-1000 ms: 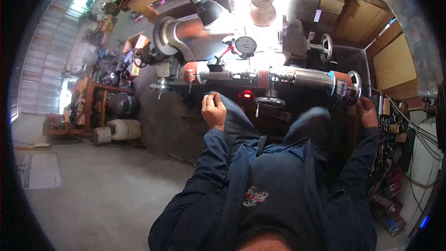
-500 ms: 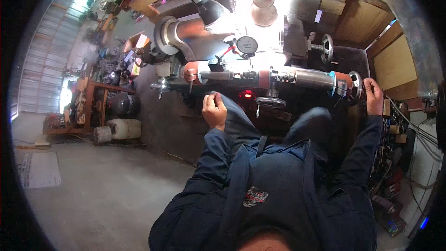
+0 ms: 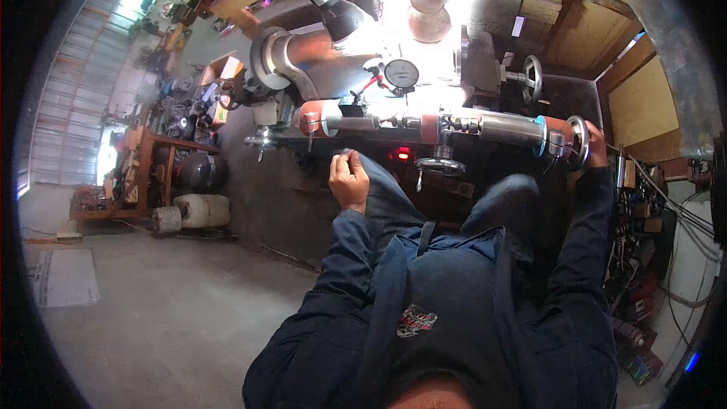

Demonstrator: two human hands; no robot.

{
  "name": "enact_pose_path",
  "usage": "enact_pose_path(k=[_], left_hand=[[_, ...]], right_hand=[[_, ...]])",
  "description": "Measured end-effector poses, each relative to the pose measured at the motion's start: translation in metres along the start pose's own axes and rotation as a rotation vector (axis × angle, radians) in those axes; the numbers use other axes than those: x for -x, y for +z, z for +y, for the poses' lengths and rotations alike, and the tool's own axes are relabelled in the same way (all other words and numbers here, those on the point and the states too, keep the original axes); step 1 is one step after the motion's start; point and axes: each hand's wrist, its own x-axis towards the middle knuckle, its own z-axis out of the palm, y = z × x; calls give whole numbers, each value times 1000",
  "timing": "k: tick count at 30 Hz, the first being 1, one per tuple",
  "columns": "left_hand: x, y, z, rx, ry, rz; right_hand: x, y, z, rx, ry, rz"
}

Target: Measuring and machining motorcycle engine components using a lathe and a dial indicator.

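The left hand (image 3: 349, 182) was curled closed. The right hand (image 3: 597, 145) met the handwheel (image 3: 585, 145), grip unclear. Red-and-white print (image 3: 417, 321) marked the shirt (image 3: 458, 280).

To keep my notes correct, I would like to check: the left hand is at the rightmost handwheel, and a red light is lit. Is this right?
Not quite: the head view shows the right hand at the rightmost handwheel; the left hand is well away from it, fingers curled. A red light is indeed lit.
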Motion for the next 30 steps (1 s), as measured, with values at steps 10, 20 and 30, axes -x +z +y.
enact_pose_path(k=[10, 20, 30], left_hand=[[1, -3, -2, 0, -23, -19], [1, -2, 1, -11, -7, -21], [0, -2, -1, -5, 23, -16]], right_hand=[[83, -12, -3, 163, 172, -20], [72, -12, -102, 15, -30, -1], [31, 2, -102, 8, 38, 152]])
